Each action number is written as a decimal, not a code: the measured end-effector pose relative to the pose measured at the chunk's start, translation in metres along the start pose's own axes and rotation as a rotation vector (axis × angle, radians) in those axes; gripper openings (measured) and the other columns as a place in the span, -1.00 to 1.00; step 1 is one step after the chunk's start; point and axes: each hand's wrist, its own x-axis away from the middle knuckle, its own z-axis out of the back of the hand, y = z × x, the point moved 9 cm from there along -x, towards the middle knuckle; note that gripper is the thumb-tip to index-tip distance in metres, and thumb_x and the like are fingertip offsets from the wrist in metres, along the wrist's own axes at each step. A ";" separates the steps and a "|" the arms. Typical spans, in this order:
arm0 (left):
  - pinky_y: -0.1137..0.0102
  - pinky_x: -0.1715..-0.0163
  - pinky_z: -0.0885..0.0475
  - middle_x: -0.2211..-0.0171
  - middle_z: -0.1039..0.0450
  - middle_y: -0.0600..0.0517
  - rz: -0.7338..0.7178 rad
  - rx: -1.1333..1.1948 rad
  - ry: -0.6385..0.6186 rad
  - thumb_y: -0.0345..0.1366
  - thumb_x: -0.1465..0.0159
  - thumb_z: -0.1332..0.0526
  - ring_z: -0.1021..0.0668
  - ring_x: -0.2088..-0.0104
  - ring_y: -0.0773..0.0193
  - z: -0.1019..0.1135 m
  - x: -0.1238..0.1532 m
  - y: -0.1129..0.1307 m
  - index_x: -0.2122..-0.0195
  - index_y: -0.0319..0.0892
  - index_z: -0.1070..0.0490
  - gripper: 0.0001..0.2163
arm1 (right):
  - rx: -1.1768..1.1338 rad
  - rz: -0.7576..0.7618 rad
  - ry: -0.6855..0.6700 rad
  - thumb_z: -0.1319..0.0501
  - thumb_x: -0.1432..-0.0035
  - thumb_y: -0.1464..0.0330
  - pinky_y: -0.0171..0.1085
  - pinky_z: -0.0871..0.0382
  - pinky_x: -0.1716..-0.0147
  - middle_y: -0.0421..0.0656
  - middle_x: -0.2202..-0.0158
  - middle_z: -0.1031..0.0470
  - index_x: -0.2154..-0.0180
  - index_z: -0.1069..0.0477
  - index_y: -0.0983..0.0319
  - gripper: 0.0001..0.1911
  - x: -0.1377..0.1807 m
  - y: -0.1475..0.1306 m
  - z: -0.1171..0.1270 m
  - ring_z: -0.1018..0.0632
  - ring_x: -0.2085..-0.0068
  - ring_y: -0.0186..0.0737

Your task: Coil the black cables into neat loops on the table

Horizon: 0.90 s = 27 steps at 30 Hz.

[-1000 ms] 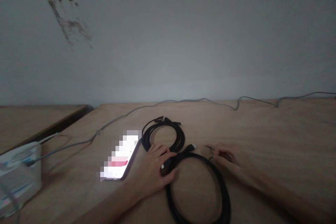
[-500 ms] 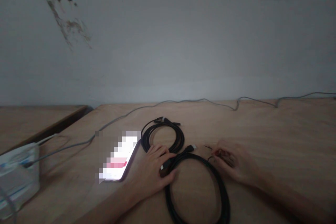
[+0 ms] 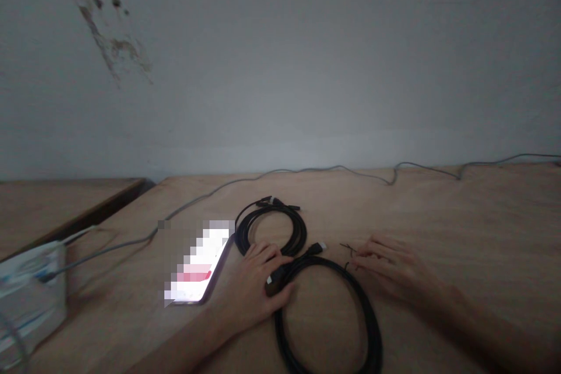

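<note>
A black cable coil point(image 3: 371, 321) lies nearest me, partly cut off by the lower edge. My left hand point(image 3: 258, 280) is closed around its upper left side, where a plug with a pale tip point(image 3: 323, 246) sticks out to the right and a second connector point(image 3: 274, 277) shows between thumb and fingers. Right of the coil, my right hand point(image 3: 390, 263) rests low over the wood, palm down, fingertips together on a thin dark twist tie point(image 3: 346, 246). Its ends poke out to the left; the rest is hidden. Behind the left fingers sits a second black cable coil point(image 3: 300, 231).
Left of my left hand lies a lit phone point(image 3: 204, 263), partly pixelated. A white power strip point(image 3: 39, 298) with plugs stands at the far left. A grey cord point(image 3: 184, 204) runs from it along the wall. A dark gap point(image 3: 109, 204) splits the tabletop.
My right hand has turned from fingers curled upward to palm down, with the twist tie still at its fingertips. The left hand and both coils stay in place.
</note>
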 end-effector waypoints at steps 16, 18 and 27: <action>-0.03 -0.11 -0.41 0.08 -0.51 -0.09 0.017 0.003 -0.026 -0.19 -0.33 -0.33 -0.51 -0.01 -0.04 -0.002 0.000 -0.001 -0.08 -0.11 -0.54 -0.69 | 0.139 -0.080 -0.054 -0.07 -0.42 0.48 -0.06 -0.60 0.09 -0.06 0.19 -0.67 0.13 -0.58 0.15 -0.69 0.001 -0.001 -0.015 -0.64 0.13 -0.03; -0.02 -0.11 -0.41 0.09 -0.51 -0.09 0.014 0.006 -0.026 -0.19 -0.33 -0.33 -0.50 -0.01 -0.04 -0.002 0.000 0.000 -0.07 -0.12 -0.55 -0.69 | 0.057 -0.202 -0.102 -0.05 -0.43 0.45 -0.09 -0.58 0.16 -0.07 0.22 -0.64 0.20 -0.56 0.15 -0.70 -0.001 0.009 -0.018 -0.62 0.18 -0.06; 0.02 -0.09 -0.42 0.09 -0.51 -0.07 0.005 -0.003 -0.011 -0.20 -0.33 -0.34 -0.50 0.00 -0.02 -0.002 0.001 -0.001 -0.06 -0.11 -0.55 -0.70 | -0.222 -0.593 -0.203 -0.04 -0.44 0.31 -0.11 -0.42 0.22 -0.10 0.27 -0.53 0.25 -0.45 0.17 -0.75 0.015 0.039 -0.035 -0.53 0.25 -0.09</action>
